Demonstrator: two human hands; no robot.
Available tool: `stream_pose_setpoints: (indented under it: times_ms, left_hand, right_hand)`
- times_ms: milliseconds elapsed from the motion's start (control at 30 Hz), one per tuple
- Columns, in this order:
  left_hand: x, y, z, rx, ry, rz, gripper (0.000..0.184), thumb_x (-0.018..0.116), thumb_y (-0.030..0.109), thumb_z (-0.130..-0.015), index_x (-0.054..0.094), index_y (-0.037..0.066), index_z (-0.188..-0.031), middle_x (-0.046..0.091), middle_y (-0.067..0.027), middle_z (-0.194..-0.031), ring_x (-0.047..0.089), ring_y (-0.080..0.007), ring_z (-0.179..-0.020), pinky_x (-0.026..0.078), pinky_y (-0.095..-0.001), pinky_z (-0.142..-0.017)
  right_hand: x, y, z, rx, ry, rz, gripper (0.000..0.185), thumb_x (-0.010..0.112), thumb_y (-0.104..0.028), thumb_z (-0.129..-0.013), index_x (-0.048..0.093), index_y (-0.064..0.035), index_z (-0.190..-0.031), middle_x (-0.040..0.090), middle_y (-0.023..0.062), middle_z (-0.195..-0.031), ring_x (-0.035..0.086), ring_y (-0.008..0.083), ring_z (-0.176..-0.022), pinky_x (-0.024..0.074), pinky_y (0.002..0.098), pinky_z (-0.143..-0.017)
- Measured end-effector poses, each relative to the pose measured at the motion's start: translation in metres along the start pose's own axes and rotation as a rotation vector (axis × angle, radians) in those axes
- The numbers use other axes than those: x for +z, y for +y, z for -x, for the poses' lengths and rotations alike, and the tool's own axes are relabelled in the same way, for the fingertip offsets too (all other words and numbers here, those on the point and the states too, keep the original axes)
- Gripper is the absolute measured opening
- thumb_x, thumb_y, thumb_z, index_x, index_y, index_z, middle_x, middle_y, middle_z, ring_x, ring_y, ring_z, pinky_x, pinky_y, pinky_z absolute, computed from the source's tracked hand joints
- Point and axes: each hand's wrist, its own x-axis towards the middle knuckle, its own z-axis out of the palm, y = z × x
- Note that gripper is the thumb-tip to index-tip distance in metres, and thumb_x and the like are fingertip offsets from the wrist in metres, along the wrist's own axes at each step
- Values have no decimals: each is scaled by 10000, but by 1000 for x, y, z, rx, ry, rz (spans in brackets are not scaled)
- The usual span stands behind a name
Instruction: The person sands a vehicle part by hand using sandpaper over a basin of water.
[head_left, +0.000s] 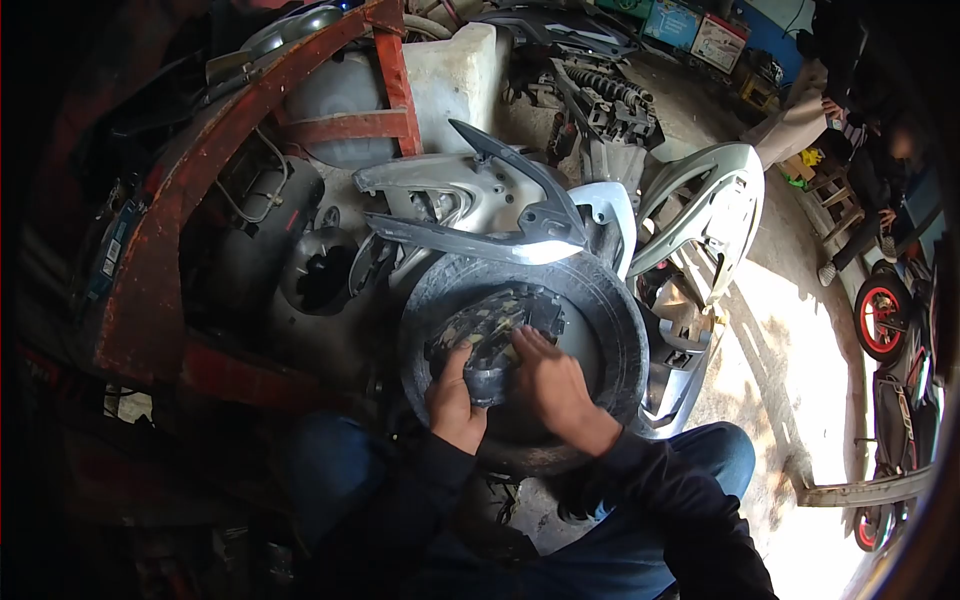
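Observation:
A dirty black plastic part (pixel 490 335), mottled with pale patches and with clips along its far edge, is held over a round black basin (pixel 625 345); its exact kind I cannot tell. My left hand (pixel 458 405) grips the near left side of the part, thumb on top. Across from it, my right hand (pixel 560 390) lies on the part's right side with fingers stretched forward; the fingertips are partly hidden. Greyish liquid (pixel 580 345) appears inside the basin, below the part.
Motorcycle body panels (pixel 530 215) lean against the basin's far rim, with a white fairing (pixel 735 190) to the right. A red metal frame (pixel 165 240) stands left. A shock absorber (pixel 610 85) lies behind. A person (pixel 885 190) and red-wheeled motorcycle (pixel 880 318) are at far right.

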Motion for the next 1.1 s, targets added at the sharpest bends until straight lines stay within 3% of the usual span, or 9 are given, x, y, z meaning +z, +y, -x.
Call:
stream_pose_setpoints:
  times_ms: [133,233,367,433,533,700,833,933,1100]
  left_hand:
    - [-1,-1,-1,33,40,85,364,776,141,-871,635,20,-1185,707,-90,-1123,713,-209,-947,607,-338,-796]
    - [-2,1,-3,5,-11,97,369,783,142,-863,641,30,-1185,707,-81,-1124,712,-205,-937,605,-337,-787]
    - [-5,3,-7,6,18,76,311,757,139,-891,649,18,-1156,711,-82,-1100,711,-187,-926,608,-335,-774]
    - [-4,5,-3,-12,-41,114,285,742,142,-908,652,24,-1151,713,-81,-1092,711,-182,-924,605,-320,-773]
    - [-1,5,-7,20,0,23,234,634,233,-987,653,90,-1171,717,-56,-1099,702,-173,-989,588,-314,-844]
    - [-1,8,-5,-16,-44,60,226,641,240,-982,656,98,-1158,720,-48,-1084,710,-173,-955,595,-304,-798]
    - [0,9,-9,-9,-20,36,234,639,262,-983,657,106,-1157,724,-36,-1074,713,-174,-937,593,-315,-794]
    - [2,4,-5,-4,13,16,242,650,269,-975,655,110,-1157,728,-31,-1063,711,-171,-922,589,-308,-780]
    - [-5,0,-9,-14,-14,6,239,654,248,-974,652,106,-1166,727,-43,-1078,713,-166,-925,593,-293,-780]
  right_hand:
    - [-1,-16,18,-231,53,55,442,561,9,-843,582,68,-1280,609,301,-1282,589,414,-1223,509,471,-1027]
    - [-4,3,-3,15,-48,-36,443,576,20,-851,585,58,-1292,633,285,-1261,611,405,-1215,507,460,-1035]
    - [-15,-25,14,-195,-43,-141,378,584,-31,-925,596,45,-1295,600,298,-1304,566,405,-1268,468,447,-1081]
    - [-13,-4,-2,-15,-48,-201,377,607,-20,-916,611,36,-1289,594,291,-1324,554,395,-1294,457,447,-1093]
    - [-11,-20,9,-111,-48,-186,359,589,-30,-934,603,55,-1282,569,303,-1348,524,413,-1311,453,439,-1097]
    - [-4,9,-10,-1,-40,-218,351,583,-11,-936,603,56,-1280,579,297,-1340,544,413,-1296,451,453,-1101]
    - [-6,-25,14,-162,11,-204,336,552,-56,-974,593,67,-1284,569,312,-1336,522,426,-1302,446,443,-1104]
    - [-6,0,-12,42,-44,-243,351,572,-36,-959,597,55,-1297,566,293,-1359,510,411,-1334,429,442,-1118]
    - [-4,-15,7,-138,3,-238,350,541,-52,-983,575,84,-1303,571,312,-1333,509,429,-1318,425,437,-1118]
